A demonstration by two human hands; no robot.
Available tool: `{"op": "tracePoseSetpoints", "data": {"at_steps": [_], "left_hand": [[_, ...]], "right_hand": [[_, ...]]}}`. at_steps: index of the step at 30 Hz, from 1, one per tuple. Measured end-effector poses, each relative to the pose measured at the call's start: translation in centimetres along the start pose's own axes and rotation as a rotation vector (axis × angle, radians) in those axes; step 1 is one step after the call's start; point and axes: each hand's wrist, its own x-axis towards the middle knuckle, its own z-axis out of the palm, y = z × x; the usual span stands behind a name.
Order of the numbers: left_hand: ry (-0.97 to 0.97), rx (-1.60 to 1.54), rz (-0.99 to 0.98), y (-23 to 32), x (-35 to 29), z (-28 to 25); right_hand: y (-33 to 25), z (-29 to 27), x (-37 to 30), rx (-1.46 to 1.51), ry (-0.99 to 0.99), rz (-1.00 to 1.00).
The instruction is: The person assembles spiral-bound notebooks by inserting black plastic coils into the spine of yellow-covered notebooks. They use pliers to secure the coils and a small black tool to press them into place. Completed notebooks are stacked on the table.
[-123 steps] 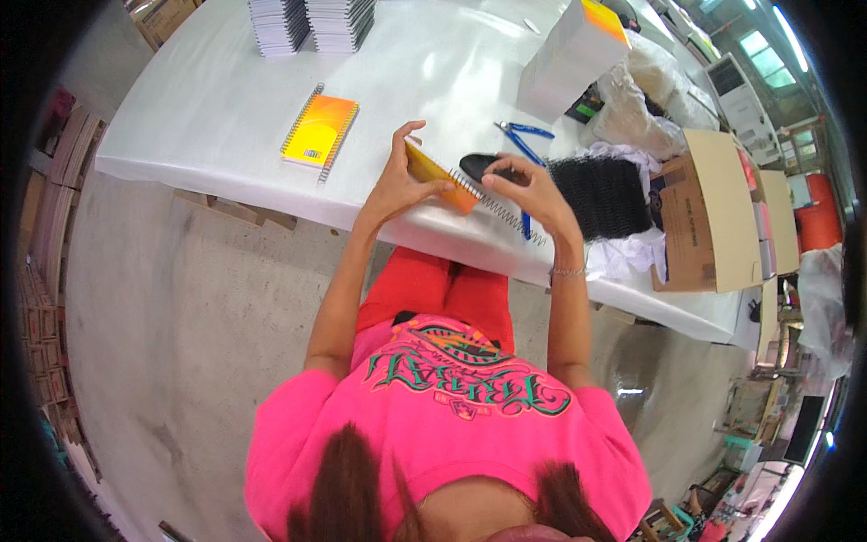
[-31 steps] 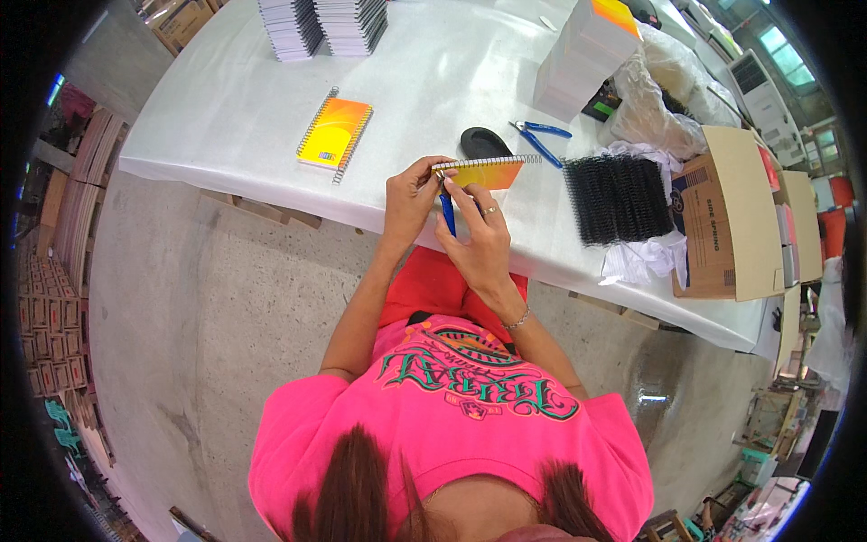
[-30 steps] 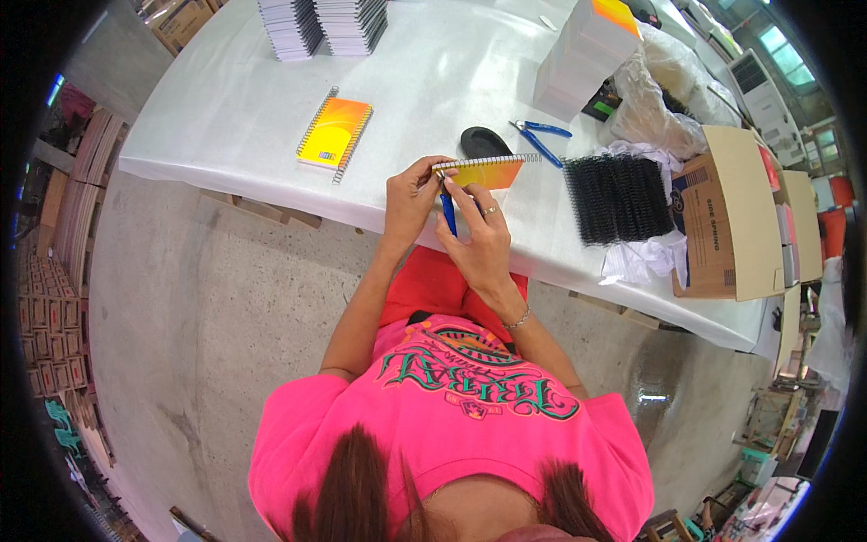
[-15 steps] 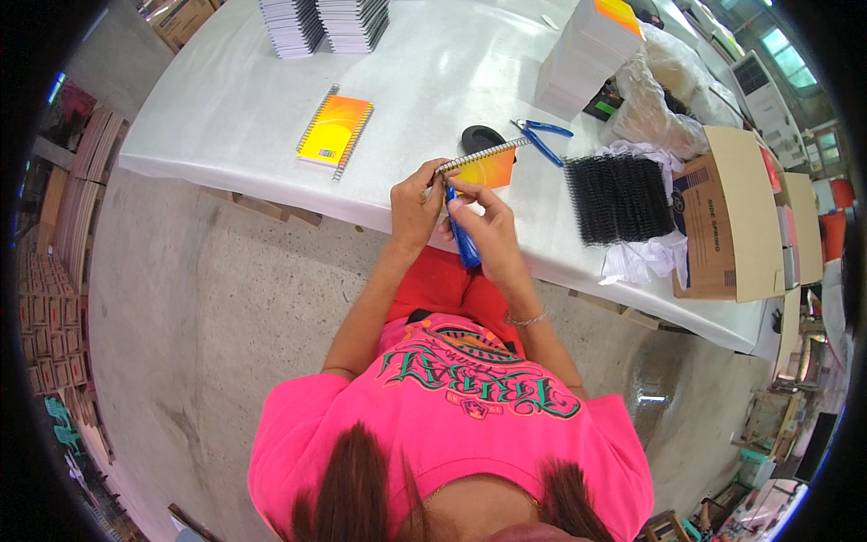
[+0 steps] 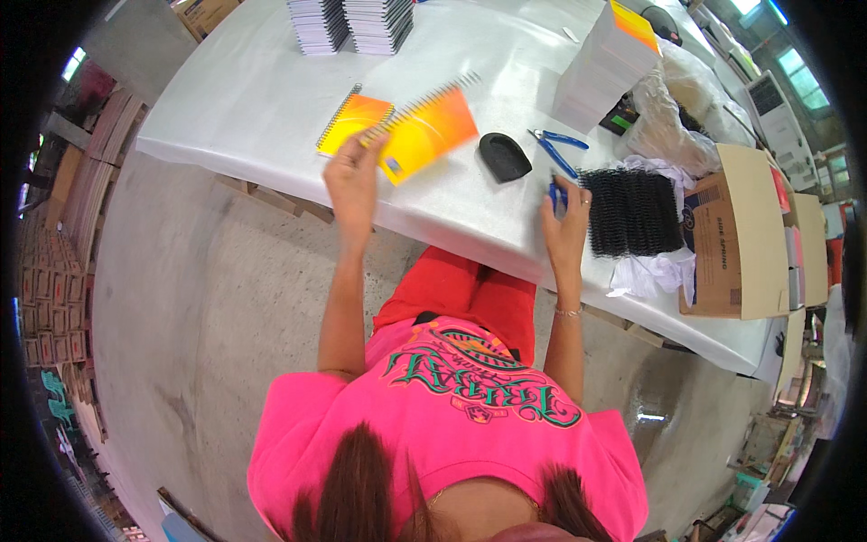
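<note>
My left hand (image 5: 353, 185) is closed on the corner of a yellow-and-orange spiral notebook (image 5: 430, 135), lifted over the table and blurred by motion; its wire coil sticks out past the far end. Partly behind it, a second yellow spiral notebook (image 5: 354, 116) lies on the table. My right hand (image 5: 569, 217) is low over the tabletop at the right, its fingers around a blue-handled tool (image 5: 557, 193) whose working end is hidden. Just beyond lies a pair of blue-handled cutters (image 5: 558, 152). Beside that hand is a bunch of black plastic spiral coils (image 5: 634, 212).
A black rounded holder (image 5: 504, 158) sits mid-table. Stacks of bound notebooks (image 5: 379, 25) stand at the far left, and a tall paper stack (image 5: 603, 77) at the far right. An open cardboard box (image 5: 722, 230) and clear plastic bags (image 5: 668, 104) crowd the right side.
My hands have parted. The left has carried the notebook leftward toward the one on the table; the right has moved right with the blue-handled tool, beside the black coils.
</note>
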Motion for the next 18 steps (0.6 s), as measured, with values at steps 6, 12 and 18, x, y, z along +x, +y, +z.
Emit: {"op": "tracePoseSetpoints", "data": {"at_steps": [6,12,18], "left_hand": [[0.068,-0.144,-0.136,0.7,6.7,-4.2],[-0.11,0.021,0.058,-2.7,13.6,-6.1],[-0.515,0.382,0.2,-2.8,18.8,-4.0]], "right_hand": [[3.0,1.6,-0.3,-0.252,0.089,-0.047],[2.7,1.7,-0.4,-0.24,0.091,-0.066],[3.0,1.6,-0.5,-0.233,0.092,-0.071]]}}
